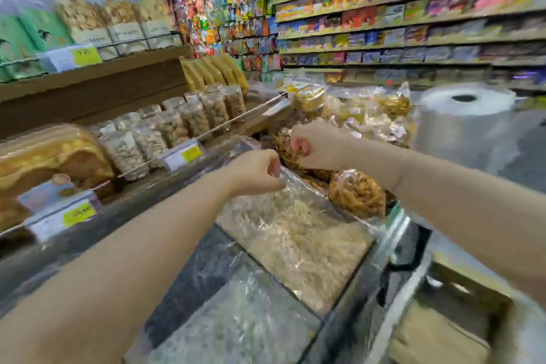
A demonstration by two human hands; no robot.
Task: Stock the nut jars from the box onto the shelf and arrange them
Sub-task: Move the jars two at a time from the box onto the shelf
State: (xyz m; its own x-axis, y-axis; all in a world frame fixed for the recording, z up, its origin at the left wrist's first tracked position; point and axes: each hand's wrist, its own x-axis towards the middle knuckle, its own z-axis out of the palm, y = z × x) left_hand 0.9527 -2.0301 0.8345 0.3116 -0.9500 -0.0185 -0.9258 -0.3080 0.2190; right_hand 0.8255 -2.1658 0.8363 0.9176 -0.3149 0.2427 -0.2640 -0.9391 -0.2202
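Note:
Several clear nut jars (189, 121) stand in rows on the low wooden shelf (260, 111) at centre left. In front of me a clear plastic bag of pale nuts (298, 233) lies across a cart or box; its edges are blurred. My left hand (254, 171) pinches the bag's upper plastic edge. My right hand (316, 145) is curled shut around a brown snack pack (285, 146) above the bag. A second brown snack pack (356, 195) lies to the right of the bag, under my right forearm.
A big roll of clear plastic (464, 124) stands at right. Heaped cellophane snack packs (354, 109) lie behind my hands. Yellow price tags (190, 154) hang on the shelf edge. Bread-like packs (50, 156) fill the left shelf. Tall shelves of boxed goods (413, 9) line the back.

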